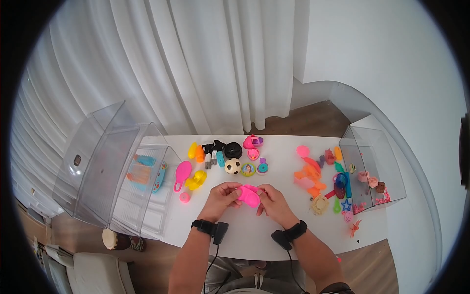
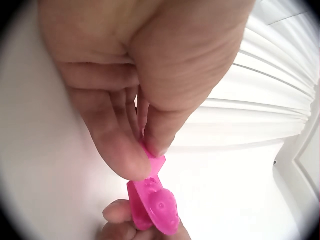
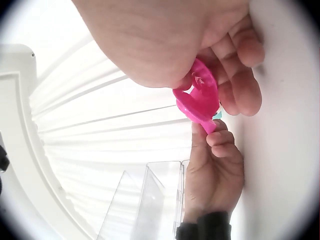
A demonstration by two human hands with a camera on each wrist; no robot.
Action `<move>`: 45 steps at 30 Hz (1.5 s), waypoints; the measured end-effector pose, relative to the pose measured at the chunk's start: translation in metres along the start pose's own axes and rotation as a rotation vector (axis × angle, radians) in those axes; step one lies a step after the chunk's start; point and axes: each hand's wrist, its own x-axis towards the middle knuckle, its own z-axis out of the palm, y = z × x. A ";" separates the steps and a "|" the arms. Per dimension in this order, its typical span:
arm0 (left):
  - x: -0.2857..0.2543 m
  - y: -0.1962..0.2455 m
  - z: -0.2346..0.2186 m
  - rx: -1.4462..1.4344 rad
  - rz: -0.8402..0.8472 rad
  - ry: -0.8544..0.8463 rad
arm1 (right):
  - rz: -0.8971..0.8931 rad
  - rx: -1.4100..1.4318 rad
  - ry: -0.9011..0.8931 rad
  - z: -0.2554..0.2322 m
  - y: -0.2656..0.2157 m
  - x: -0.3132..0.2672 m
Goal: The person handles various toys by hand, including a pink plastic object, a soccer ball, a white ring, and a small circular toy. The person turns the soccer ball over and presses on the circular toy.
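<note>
A bright pink plastic piece [image 1: 249,195] is held between both hands above the near middle of the white table. The left hand [image 1: 221,200] pinches its left end between thumb and fingers; the left wrist view shows this pinch on the pink piece [image 2: 156,205] closely. The right hand [image 1: 275,202] grips the other end, its thumb and index finger at the rim. In the right wrist view the pink piece [image 3: 200,97] looks curved and hollow, with the right hand [image 3: 200,60] above it and the left hand [image 3: 212,172] below.
Left of the hands lie a pink hand mirror [image 1: 183,172], yellow toys [image 1: 197,180] and a pink round piece [image 1: 184,197]. Behind are a soccer ball [image 1: 232,166] and a black bowl [image 1: 233,150]. Clear bins [image 1: 117,196] [image 1: 387,171] flank the table; orange toys [image 1: 309,177] lie right.
</note>
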 end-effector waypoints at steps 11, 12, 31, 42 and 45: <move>0.004 -0.006 -0.006 0.050 -0.024 -0.030 | 0.020 0.025 -0.084 -0.004 -0.001 -0.003; 0.004 -0.007 -0.005 0.051 -0.024 -0.030 | 0.016 0.037 -0.099 -0.004 0.000 -0.003; 0.000 -0.005 -0.004 0.005 -0.005 -0.015 | 0.044 0.070 0.082 0.000 -0.005 -0.002; 0.001 -0.002 0.000 0.003 -0.023 0.020 | 0.028 0.051 -0.123 -0.006 -0.002 -0.002; 0.001 -0.002 -0.001 0.008 -0.028 0.020 | 0.024 0.058 -0.144 -0.007 0.002 -0.001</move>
